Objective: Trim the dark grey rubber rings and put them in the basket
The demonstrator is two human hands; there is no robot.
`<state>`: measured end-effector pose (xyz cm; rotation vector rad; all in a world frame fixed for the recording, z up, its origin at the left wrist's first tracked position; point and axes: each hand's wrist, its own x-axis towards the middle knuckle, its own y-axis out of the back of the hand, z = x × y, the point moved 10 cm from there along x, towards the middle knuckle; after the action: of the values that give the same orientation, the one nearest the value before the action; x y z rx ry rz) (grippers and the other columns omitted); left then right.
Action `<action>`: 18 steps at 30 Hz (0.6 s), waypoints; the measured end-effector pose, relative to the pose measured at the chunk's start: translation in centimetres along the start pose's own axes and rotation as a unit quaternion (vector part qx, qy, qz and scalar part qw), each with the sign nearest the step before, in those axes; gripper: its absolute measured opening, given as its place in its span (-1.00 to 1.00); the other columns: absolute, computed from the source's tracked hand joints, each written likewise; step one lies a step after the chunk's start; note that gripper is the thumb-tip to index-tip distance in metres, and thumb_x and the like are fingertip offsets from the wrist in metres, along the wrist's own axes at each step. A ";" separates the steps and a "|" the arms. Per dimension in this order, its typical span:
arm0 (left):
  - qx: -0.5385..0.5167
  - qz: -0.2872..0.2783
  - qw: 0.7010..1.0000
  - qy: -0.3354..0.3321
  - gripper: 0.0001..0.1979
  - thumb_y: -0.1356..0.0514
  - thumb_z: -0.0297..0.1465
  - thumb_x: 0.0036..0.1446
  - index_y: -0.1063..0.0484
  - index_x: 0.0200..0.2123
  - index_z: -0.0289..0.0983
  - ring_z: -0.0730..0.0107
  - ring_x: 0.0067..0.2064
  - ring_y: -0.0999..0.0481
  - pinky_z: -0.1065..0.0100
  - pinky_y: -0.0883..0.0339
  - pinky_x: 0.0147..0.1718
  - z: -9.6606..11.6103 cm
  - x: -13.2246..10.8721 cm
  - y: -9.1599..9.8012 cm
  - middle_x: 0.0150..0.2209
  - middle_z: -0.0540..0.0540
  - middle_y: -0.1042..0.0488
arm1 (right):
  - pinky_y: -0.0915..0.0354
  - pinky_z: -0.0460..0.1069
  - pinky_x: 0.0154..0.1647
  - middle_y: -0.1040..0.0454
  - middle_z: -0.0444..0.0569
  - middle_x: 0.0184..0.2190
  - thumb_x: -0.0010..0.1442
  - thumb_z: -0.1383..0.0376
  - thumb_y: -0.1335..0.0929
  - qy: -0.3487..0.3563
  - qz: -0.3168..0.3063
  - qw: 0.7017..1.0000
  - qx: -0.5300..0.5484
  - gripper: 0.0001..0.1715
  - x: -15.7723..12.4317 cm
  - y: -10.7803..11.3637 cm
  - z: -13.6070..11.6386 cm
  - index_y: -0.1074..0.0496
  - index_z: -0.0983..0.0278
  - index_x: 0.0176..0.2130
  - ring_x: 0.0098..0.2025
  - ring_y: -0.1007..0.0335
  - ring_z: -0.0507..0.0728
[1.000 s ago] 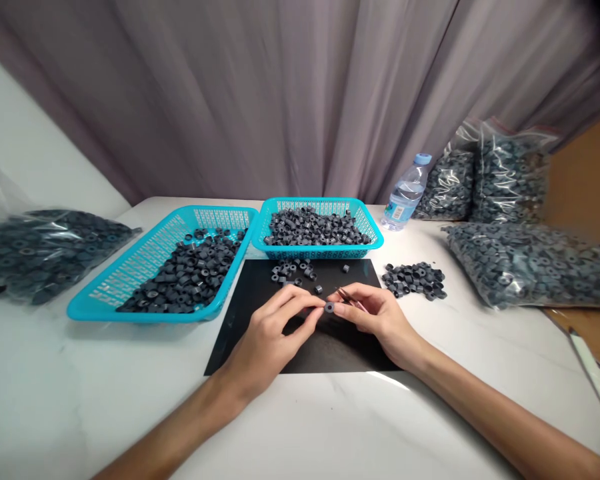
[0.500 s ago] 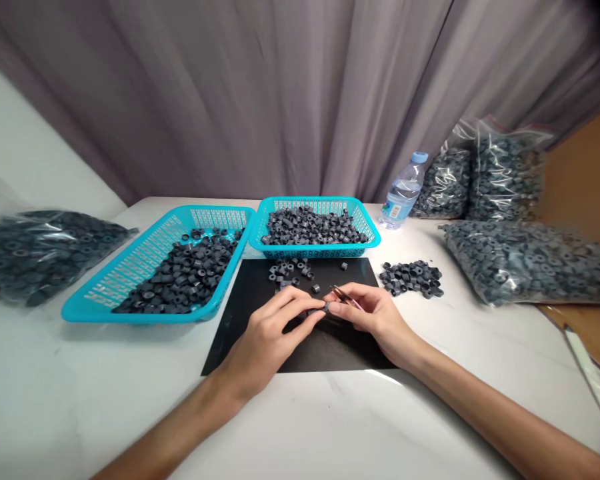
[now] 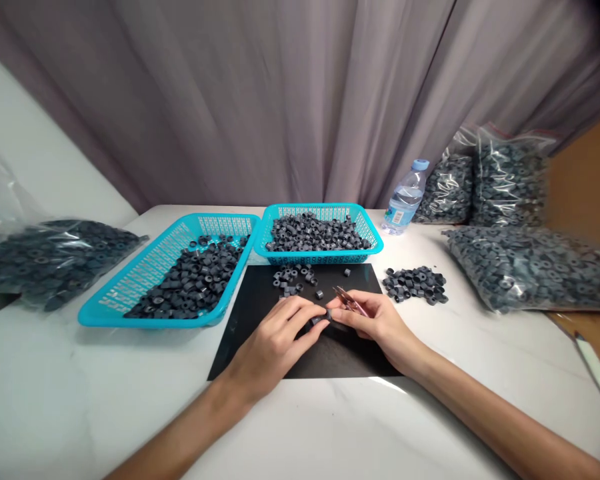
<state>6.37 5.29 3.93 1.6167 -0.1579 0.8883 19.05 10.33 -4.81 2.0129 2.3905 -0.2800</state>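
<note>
Over the black mat (image 3: 310, 363), my hands meet at a small dark grey ring-shaped piece (image 3: 329, 314). My left hand (image 3: 280, 337) is closed, its thumb and fingertips pinching the piece from the left. From the right, the thumb and forefinger of my right hand (image 3: 373, 320) touch the same piece. That hand also grips a slim pinkish metal tool, which looks like tweezers (image 3: 350, 301), its points sticking out up and to the left. Another dark piece (image 3: 316, 321) shows under my left fingertips, partly hidden. Several loose rings (image 3: 295, 277) lie on the mat just beyond my hands.
Two turquoise baskets, a left one (image 3: 145, 323) and a back one (image 3: 320, 255), hold many dark rings. Right of the mat lies a loose pile (image 3: 415, 285). A water bottle (image 3: 405, 199) and filled bags (image 3: 530, 267) stand behind it; another bag (image 3: 70, 257) lies left.
The whole view has shifted slightly, so things sit a little lower and further right. The tool's points show more clearly above my right fingers. Both hands stay together at the small piece.
</note>
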 end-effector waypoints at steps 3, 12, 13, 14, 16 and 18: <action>-0.014 -0.007 1.000 0.000 -0.80 -0.19 -0.60 0.31 -0.43 -0.03 -0.30 0.23 -0.05 -0.56 0.17 -0.47 -0.01 -0.1 0.0 -0.3 -0.05 -0.15 -0.58 | 0.23 -0.07 -0.58 -0.33 -0.17 -0.50 0.01 0.02 -0.58 -0.017 -0.021 1.000 0.007 -0.53 -0.2 -0.4 -0.2 -0.60 0.30 -0.21 -0.55 0.11 -0.07; -0.075 0.017 0.997 0.017 -0.69 -0.20 -0.58 0.32 -0.41 0.10 -0.28 0.25 -0.01 -0.56 0.19 -0.49 0.01 -0.7 0.0 0.2 -0.03 -0.17 -0.57 | 0.31 -0.05 -0.57 -0.19 -0.24 -0.53 0.05 0.06 -0.57 -0.024 -0.056 0.997 0.048 -0.56 -0.3 -0.7 -0.6 -0.56 0.31 -0.20 -0.56 0.22 -0.08; -0.074 0.017 0.997 0.012 -0.70 -0.20 -0.58 0.32 -0.41 0.09 -0.27 0.24 -0.01 -0.55 0.18 -0.49 0.01 -0.6 0.0 0.2 -0.03 -0.17 -0.57 | 0.31 -0.05 -0.57 -0.20 -0.24 -0.52 0.06 0.06 -0.57 -0.023 -0.056 0.997 0.048 -0.56 -0.3 -0.7 -0.6 -0.56 0.31 -0.20 -0.56 0.21 -0.08; -0.072 0.017 0.997 0.007 -0.71 -0.20 -0.58 0.31 -0.42 0.08 -0.27 0.23 -0.01 -0.56 0.17 -0.49 0.01 -0.6 0.0 0.2 -0.04 -0.17 -0.57 | 0.31 -0.05 -0.57 -0.21 -0.23 -0.51 0.07 0.07 -0.57 -0.023 -0.057 0.997 0.046 -0.57 -0.3 -0.7 -0.5 -0.55 0.31 -0.19 -0.55 0.20 -0.08; -0.065 0.016 0.998 -0.003 -0.73 -0.21 -0.58 0.31 -0.43 0.04 -0.27 0.21 -0.03 -0.56 0.15 -0.49 -0.01 -0.5 -0.1 0.2 -0.07 -0.16 -0.58 | 0.29 -0.05 -0.57 -0.25 -0.22 -0.49 0.06 0.06 -0.57 -0.024 -0.059 0.997 0.040 -0.56 -0.3 -0.6 -0.4 -0.55 0.31 -0.19 -0.55 0.18 -0.08; -0.059 0.011 0.998 -0.009 -0.76 -0.20 -0.58 0.31 -0.44 0.02 -0.27 0.21 -0.05 -0.57 0.13 -0.48 -0.03 -0.5 -0.1 0.2 -0.09 -0.15 -0.58 | 0.28 -0.05 -0.57 -0.27 -0.20 -0.48 0.05 0.05 -0.57 -0.026 -0.060 0.997 0.032 -0.55 -0.3 -0.6 -0.3 -0.55 0.31 -0.19 -0.55 0.15 -0.07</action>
<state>6.01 5.63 4.04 1.5158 -0.2366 0.8655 18.50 9.99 -4.35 1.8642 2.5059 -0.4111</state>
